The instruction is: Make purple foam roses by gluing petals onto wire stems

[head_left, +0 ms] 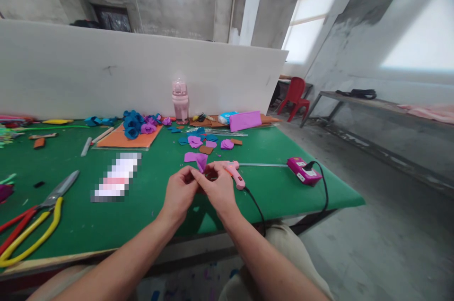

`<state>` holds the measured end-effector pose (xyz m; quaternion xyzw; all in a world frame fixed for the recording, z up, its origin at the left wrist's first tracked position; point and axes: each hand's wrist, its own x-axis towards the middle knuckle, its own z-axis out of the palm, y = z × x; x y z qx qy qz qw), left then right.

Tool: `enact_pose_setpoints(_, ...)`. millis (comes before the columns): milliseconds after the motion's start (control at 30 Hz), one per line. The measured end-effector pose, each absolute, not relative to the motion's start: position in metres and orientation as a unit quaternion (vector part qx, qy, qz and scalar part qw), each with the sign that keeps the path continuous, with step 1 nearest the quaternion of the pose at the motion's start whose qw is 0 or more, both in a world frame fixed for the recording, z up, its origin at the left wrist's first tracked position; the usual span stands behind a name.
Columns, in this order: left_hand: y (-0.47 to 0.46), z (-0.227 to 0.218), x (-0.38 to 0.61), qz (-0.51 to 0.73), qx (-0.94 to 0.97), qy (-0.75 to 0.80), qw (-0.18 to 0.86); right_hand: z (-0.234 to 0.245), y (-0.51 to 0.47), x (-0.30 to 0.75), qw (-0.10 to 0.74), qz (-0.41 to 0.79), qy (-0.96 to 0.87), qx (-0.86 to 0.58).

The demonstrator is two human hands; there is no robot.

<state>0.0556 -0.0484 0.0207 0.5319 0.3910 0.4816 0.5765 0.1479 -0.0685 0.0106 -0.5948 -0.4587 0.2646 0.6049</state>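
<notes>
Close together above the green tabletop, my left hand point(180, 191) and my right hand point(220, 188) are both closed in a pinch. A purple crepe paper piece point(202, 162), curled into a cone like a petal, rises from between their fingertips. Its lower end is hidden by the fingers. Just behind lie a loose purple petal point(190, 157), purple petal stacks point(227, 144) and brown paper pieces point(205, 150). A pink glue gun point(237, 176) rests right beside my right hand, a clear glue stick point(262, 165) reaching from behind it.
A magenta power box point(304, 171) with a black cord sits at the right. Large shears point(49, 206) lie at the left edge. Blue and purple paper roses point(133, 125) rest on orange paper point(109, 138). A pink bottle point(180, 102) stands against the white board point(142, 69).
</notes>
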Motion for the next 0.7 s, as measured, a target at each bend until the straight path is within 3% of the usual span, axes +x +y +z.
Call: enact_pose_setpoints(700,-0.0470,0.0245,0.0519,0.443,0.502,0.352,0.654,0.0167,-0.0720,0.1569,0.650,0.407,-0.417,-0.488)
